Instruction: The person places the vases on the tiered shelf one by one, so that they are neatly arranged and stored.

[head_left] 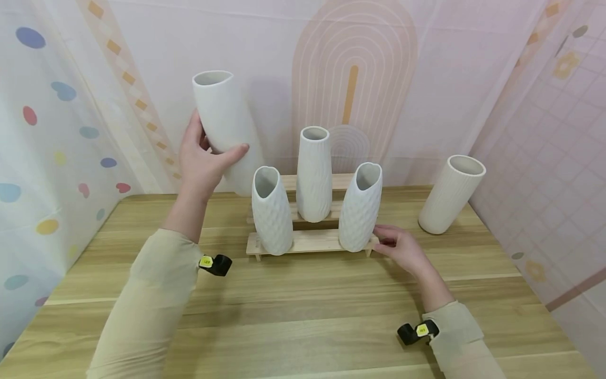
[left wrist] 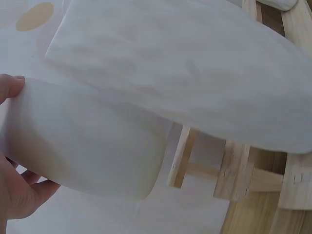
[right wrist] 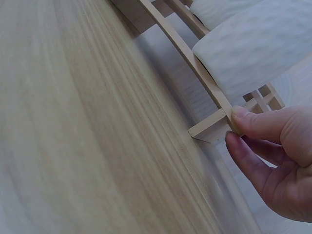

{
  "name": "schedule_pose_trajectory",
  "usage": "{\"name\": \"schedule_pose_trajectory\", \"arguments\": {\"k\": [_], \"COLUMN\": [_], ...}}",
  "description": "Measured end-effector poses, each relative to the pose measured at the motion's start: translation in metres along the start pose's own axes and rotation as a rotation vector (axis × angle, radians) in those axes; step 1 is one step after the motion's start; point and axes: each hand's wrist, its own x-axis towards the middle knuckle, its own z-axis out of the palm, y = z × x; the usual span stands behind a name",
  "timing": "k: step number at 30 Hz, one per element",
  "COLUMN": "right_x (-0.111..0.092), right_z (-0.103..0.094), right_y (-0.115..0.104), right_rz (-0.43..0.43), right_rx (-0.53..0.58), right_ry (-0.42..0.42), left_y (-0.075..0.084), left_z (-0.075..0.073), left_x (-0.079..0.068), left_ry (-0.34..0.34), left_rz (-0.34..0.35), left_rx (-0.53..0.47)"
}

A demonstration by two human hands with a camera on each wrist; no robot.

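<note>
My left hand (head_left: 201,155) grips a smooth white vase (head_left: 232,123) around its middle, holding it tilted above the back left of a wooden tiered stand (head_left: 312,241). In the left wrist view the thumb and fingers wrap the held vase (left wrist: 87,141). My right hand (head_left: 400,247) pinches the right end of the stand's front step between thumb and fingers, as the right wrist view shows. Two dimpled white vases, one left (head_left: 273,216) and one right (head_left: 361,210), stand on the front step. A taller textured vase (head_left: 314,173) stands on the step behind, between them.
A ribbed white vase (head_left: 450,195) stands alone on the wooden table (head_left: 293,326), right of the stand. A patterned curtain (head_left: 265,42) hangs behind the table and along both sides. The left dimpled vase is close to the held one.
</note>
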Motion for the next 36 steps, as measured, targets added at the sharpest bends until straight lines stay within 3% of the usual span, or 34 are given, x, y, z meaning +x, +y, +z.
{"name": "schedule_pose_trajectory", "arguments": {"k": [16,23,36], "right_x": [0.001,0.001,0.001], "right_z": [0.002,0.001,0.001], "right_y": [0.002,0.002,0.004], "right_rz": [-0.005,-0.001,-0.014], "right_rx": [-0.008,-0.005,-0.008], "right_ry": [0.010,0.008,0.008], "left_y": [-0.014,-0.022,-0.031], "left_z": [0.029,0.034,0.038], "left_x": [0.001,0.008,0.018], "left_ry": [0.010,0.012,0.001], "left_rz": [0.020,0.012,-0.009], "left_rx": [0.003,-0.026,0.081]}}
